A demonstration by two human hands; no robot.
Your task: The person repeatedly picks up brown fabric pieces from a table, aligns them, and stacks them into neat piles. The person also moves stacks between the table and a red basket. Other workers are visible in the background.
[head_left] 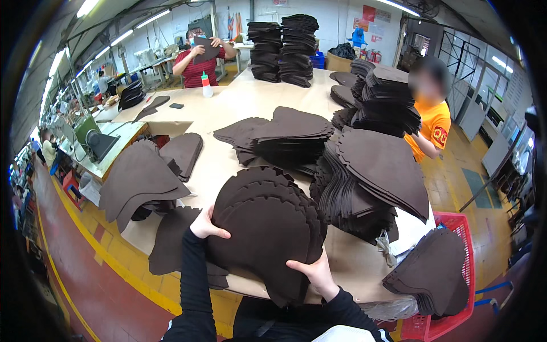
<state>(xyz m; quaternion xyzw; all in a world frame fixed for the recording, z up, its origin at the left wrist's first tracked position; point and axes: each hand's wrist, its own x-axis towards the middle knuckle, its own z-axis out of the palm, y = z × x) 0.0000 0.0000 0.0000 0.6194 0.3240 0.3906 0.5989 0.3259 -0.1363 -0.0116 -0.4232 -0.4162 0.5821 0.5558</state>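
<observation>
My left hand (206,224) and my right hand (315,275) grip a stack of dark brown cut sheet pieces (259,236) at the table's near edge. Each thumb lies on the front piece; the other fingers are hidden behind the stack. These pieces have a rounded, notched top edge and narrow toward the bottom. They stand tilted and slightly fanned out. Beside my left hand, more brown pieces (171,242) lie partly under the held stack. A tall pile of similar notched pieces (382,171) rises to the right of my hands.
More brown piles stand left (139,179), beyond the held stack (285,134) and at the far end (296,48). A red basket (470,268) with brown pieces is at right. One person (199,65) works across the table (216,105); another, in orange (433,122), stands right.
</observation>
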